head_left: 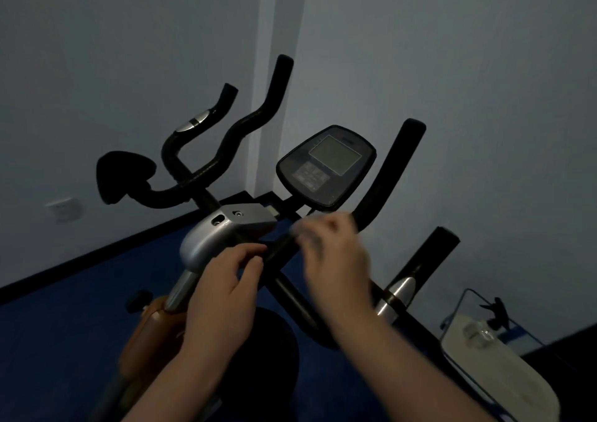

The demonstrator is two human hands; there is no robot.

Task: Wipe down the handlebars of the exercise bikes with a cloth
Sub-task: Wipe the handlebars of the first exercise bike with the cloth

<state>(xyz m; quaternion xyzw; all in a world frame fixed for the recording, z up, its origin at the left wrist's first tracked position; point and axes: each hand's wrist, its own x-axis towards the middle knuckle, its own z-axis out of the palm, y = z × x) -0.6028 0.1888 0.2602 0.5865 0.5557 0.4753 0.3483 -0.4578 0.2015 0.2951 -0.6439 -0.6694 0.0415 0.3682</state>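
Note:
The near exercise bike's black handlebar [391, 176] rises to the right of its console [326, 166], and a second grip [431, 257] has a silver sensor band. My left hand [226, 289] pinches the black centre bar [292, 295] just below the silver stem cover [210, 237]. Blurred by motion, my right hand [336, 260] sits over the bar below the console. A pale smear at its fingertips looks like the cloth [302, 228]. Another bike's curved black handlebars [245, 121] stand behind on the left.
The room is dim, with grey walls meeting in a corner behind the bikes and a blue floor. A wall socket [63, 210] is low on the left. A white object in a wire frame [494, 366] stands at the lower right. The bike's frame [155, 324] is orange.

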